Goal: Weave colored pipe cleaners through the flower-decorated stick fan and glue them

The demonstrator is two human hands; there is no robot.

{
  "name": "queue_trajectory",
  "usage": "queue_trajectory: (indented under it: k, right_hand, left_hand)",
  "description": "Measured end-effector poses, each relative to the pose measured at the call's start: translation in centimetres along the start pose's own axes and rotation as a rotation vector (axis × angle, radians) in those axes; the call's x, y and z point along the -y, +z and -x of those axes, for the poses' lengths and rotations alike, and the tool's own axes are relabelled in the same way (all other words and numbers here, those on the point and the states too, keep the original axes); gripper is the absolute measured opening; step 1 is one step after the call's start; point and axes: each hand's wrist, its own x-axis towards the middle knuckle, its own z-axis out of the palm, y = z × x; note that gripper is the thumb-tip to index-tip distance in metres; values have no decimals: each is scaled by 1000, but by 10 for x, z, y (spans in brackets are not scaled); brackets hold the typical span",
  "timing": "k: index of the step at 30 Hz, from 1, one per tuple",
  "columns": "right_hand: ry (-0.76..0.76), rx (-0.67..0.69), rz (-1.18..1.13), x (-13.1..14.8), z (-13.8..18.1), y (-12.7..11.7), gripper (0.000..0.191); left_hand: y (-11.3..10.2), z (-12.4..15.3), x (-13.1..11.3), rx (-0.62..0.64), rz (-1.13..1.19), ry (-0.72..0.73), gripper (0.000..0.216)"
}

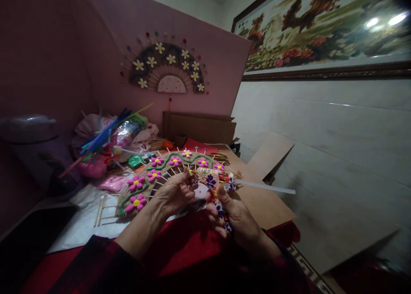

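My right hand (pixel 239 215) is wrapped round the handle of a flower-patterned hot glue gun (pixel 210 178). A long whitish glue stick (pixel 266 186) juts from its back end, and its nozzle points left. At the nozzle, my left hand (pixel 175 193) is closed, thumb and fingertips pinched together. Whatever it holds is too small to make out. Behind both hands lies a half-round twine fan (pixel 128 195) with pink flowers (pixel 136 203), a wavy green strip (pixel 167 159) and thin wooden sticks. Its middle is partly hidden by my hands.
Pipe cleaners (pixel 104 133) and plastic bags are heaped at the back left. A similar fan with white flowers (pixel 171 59) is on the pink board (pixel 221 71). Cardboard (pixel 199 129) stands behind the work. Red cloth (pixel 183 251) covers the near table; a brown board (pixel 263 204) lies right.
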Motion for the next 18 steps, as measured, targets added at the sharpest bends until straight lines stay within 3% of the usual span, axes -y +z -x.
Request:
queue_trajectory:
  k: [18]
  right_hand:
    - [-3,-45,53,2,2,3,48]
  left_hand:
    - [6,4,-1,-60,0,3,23]
